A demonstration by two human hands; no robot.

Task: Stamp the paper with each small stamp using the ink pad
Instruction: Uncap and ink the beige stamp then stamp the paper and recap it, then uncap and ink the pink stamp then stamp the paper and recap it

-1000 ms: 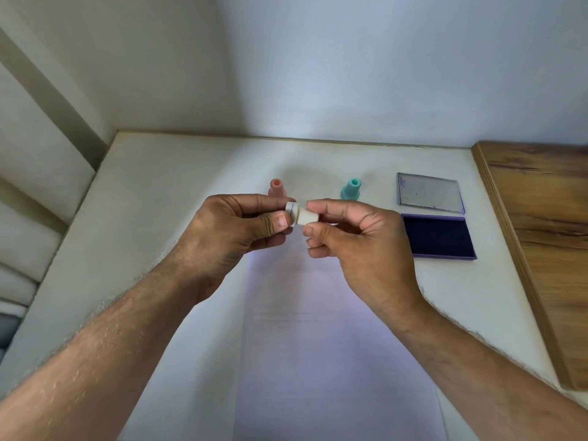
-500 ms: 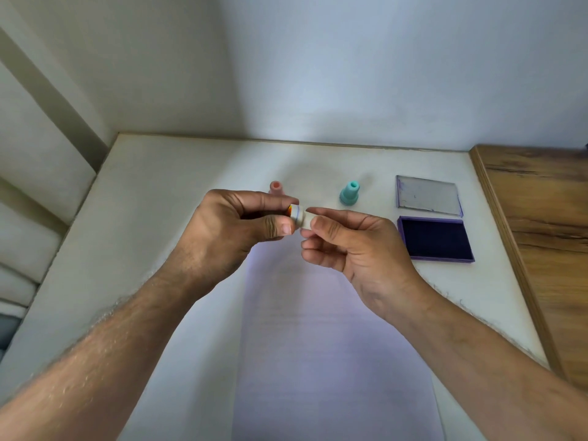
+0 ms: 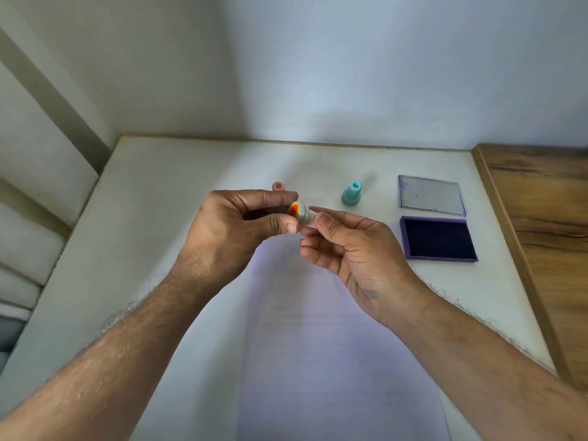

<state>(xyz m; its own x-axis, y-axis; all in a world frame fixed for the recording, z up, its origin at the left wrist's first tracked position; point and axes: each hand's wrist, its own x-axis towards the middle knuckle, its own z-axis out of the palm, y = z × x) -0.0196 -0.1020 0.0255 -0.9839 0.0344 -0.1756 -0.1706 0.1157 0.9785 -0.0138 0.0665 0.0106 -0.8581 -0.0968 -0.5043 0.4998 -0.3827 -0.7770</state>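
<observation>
A small stamp is held above the far end of the paper, its cap seemingly being parted from its body.

The stamp is pinched in the closed grip of the left hand, while its pale end is touched by the loosely curled fingertips of the right hand. A straight pull is judged best. Two more stamps, pink and teal, and the opened ink pad wait on the worktop.
</observation>
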